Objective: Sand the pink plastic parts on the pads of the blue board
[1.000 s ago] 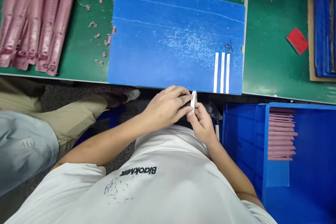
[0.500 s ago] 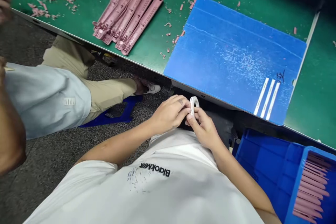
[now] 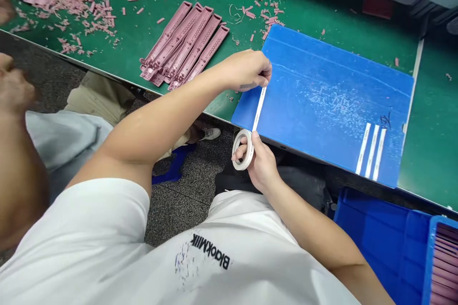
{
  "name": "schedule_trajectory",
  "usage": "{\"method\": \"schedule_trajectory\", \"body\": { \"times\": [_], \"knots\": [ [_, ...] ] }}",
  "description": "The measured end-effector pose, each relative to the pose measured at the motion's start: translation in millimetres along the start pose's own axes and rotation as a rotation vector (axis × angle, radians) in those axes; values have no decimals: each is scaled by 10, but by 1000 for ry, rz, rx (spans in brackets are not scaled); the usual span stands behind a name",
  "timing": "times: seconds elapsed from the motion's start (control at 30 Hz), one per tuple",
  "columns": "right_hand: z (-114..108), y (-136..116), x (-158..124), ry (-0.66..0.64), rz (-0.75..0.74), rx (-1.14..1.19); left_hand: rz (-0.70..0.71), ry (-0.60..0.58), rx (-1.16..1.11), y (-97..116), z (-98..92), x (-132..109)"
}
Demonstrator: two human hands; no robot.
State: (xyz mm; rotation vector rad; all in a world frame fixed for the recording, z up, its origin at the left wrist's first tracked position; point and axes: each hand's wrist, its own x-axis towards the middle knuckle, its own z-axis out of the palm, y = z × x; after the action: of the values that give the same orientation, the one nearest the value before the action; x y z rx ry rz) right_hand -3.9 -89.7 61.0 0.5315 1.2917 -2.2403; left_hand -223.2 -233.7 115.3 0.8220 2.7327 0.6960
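My left hand (image 3: 250,69) is pinched on the free end of a white tape strip (image 3: 260,107) with small black print, above the left part of the blue board (image 3: 322,86). Lower down, near the table's front edge, my right hand (image 3: 264,159) holds the tape roll (image 3: 242,150), with fingers through its ring and the thumb at the point where the strip leaves it. The strip runs taut between both hands. Three cut tape strips (image 3: 371,151) lie side by side on the board's lower right.
Long pink plastic parts (image 3: 186,43) are stacked left of the board. Pink scraps (image 3: 89,19) litter the green table (image 3: 121,59). A co-worker's arm (image 3: 21,176) is at the left. A blue crate (image 3: 431,257) with pink parts stands at lower right.
My left hand has moved up and away over the board, drawing a length of tape off the roll. My right hand has shifted slightly left with the roll, now turned to show its ring.
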Motion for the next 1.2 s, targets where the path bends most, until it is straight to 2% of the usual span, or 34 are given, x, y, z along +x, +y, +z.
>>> {"method": "schedule_trajectory", "body": {
  "times": [0.1, 0.27, 0.73, 1.03, 1.2],
  "knots": [
    [31, -4, 46, 39, 44, 57, 22, -62, 6, -119, 69, 274],
    [40, 24, 2, 60, 82, 67, 18, -85, 25, -245, 156, 424],
    [110, 184, 62, 97, 80, 79, -48, -137, -82, -237, 78, 449],
    [146, 200, 86, 165, 46, 73, -3, -124, -61, -245, 63, 446],
    [143, 213, 77, 162, 17, 63, 2, -126, -77, -214, 41, 430]
  ]
}}
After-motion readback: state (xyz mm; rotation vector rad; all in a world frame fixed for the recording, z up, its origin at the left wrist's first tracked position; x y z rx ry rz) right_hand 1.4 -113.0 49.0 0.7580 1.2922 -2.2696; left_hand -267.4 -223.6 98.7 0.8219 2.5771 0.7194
